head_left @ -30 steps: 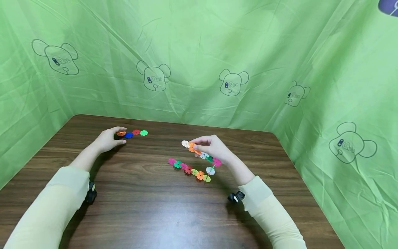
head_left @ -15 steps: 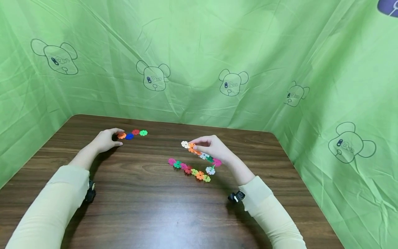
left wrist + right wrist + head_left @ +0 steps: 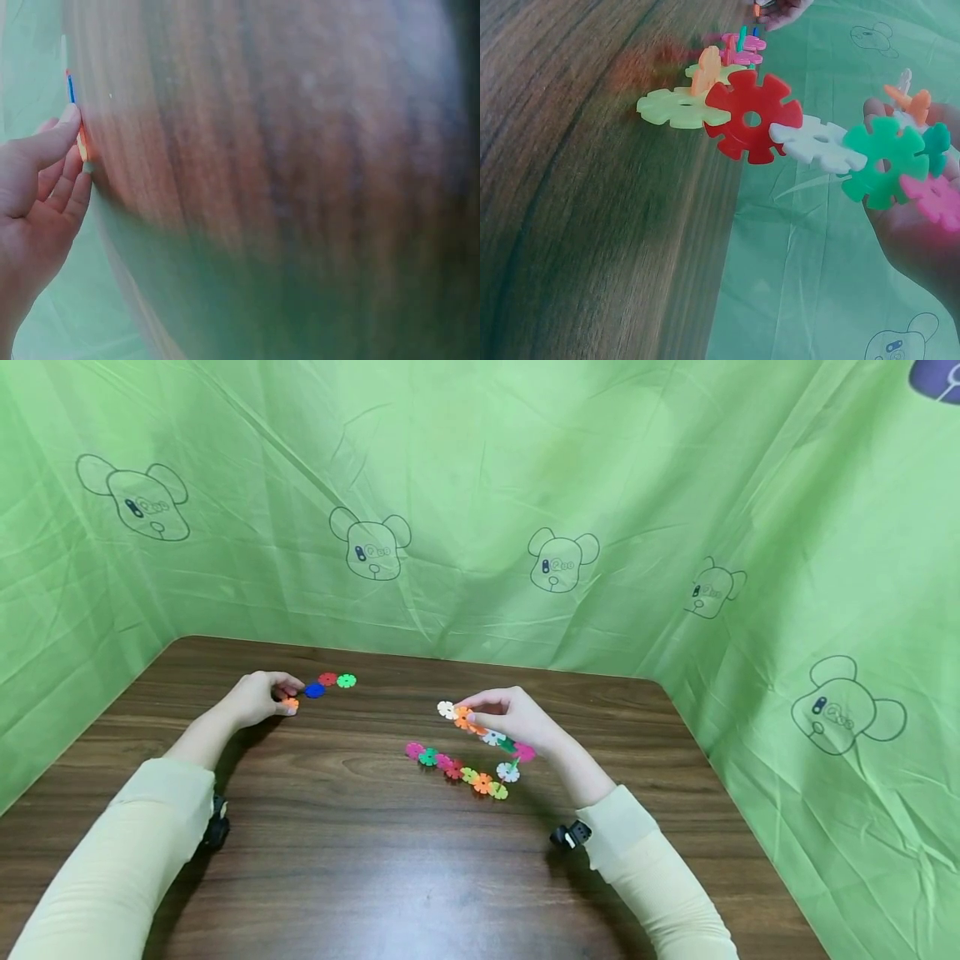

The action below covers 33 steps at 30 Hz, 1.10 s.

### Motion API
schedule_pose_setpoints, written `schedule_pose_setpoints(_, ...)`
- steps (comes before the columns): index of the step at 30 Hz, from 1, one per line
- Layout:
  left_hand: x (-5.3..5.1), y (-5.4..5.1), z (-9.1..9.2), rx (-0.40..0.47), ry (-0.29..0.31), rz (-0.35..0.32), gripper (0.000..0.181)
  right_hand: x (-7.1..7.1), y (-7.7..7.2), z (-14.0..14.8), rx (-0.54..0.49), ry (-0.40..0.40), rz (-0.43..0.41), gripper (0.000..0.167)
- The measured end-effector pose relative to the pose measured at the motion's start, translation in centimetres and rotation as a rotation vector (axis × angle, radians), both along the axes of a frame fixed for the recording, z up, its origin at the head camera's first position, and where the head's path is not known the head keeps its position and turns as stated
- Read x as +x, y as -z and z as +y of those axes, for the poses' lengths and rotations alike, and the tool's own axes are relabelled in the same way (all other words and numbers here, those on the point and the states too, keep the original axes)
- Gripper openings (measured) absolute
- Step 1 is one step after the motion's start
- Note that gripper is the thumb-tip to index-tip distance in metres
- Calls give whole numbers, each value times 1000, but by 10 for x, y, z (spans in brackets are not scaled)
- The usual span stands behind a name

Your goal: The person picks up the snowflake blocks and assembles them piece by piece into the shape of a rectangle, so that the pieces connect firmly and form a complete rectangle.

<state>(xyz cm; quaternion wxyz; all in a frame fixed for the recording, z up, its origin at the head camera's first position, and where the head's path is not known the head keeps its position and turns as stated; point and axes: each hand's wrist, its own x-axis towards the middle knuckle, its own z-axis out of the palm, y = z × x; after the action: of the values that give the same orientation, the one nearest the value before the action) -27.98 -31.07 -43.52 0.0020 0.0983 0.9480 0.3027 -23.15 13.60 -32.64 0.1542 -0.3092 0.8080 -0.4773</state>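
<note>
My right hand (image 3: 513, 714) pinches one end of a bent chain of interlocking plastic snowflake discs, by an orange disc (image 3: 463, 718); a white disc (image 3: 446, 710) sticks out beyond the fingertips. The chain curls round under the hand and runs back left to a pink disc (image 3: 415, 750). Its red disc (image 3: 754, 118) and green disc (image 3: 886, 163) show large in the right wrist view. At the far left my left hand (image 3: 258, 697) pinches a loose orange snowflake disc (image 3: 289, 702) between thumb and fingers. A blue disc (image 3: 314, 691) lies just beside those fingertips.
Right of the blue disc lie a red disc (image 3: 327, 679) and a bright green disc (image 3: 347, 681), near the far edge of the brown wooden table (image 3: 360, 860). Green curtains (image 3: 465, 510) with printed bear heads hang behind and along the sides.
My left hand has drawn the orange disc slightly nearer, away from the blue disc, which has shifted a little to the right. The right hand and its chain stay almost still.
</note>
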Motion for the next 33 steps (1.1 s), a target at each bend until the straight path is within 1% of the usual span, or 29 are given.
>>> schedule_pose_setpoints(1,0,0,0,-3,-4,1,39,0,0,0,-2,-4,6,27)
schedule_pose_setpoints(4,1,0,-2,-10,-17,7,39,-6,9,2,-18,-16,30,28)
schedule_pose_setpoints(6,2,0,-3,-14,-25,12,36,-11,16,4,-29,-27,53,28)
schedule_pose_setpoints(8,3,-1,-4,-9,-19,13,31,-16,23,6,-36,-39,71,29)
schedule_pose_setpoints(13,3,-5,-2,-1,1,26,22,-16,23,7,-36,-46,82,29)
schedule_pose_setpoints(18,5,-10,5,15,20,44,17,-16,24,8,-40,-46,95,29)
schedule_pose_setpoints(22,9,-21,18,42,53,70,13,-15,23,8,-20,-33,115,27)
schedule_pose_setpoints(25,12,-31,32,57,74,118,14,-16,23,9,-6,-28,123,26)
schedule_pose_setpoints(29,17,-44,53,97,107,181,16,-17,22,8,5,-34,120,26)
schedule_pose_setpoints(33,25,-56,78,146,136,227,15,-18,21,8,23,-41,116,28)
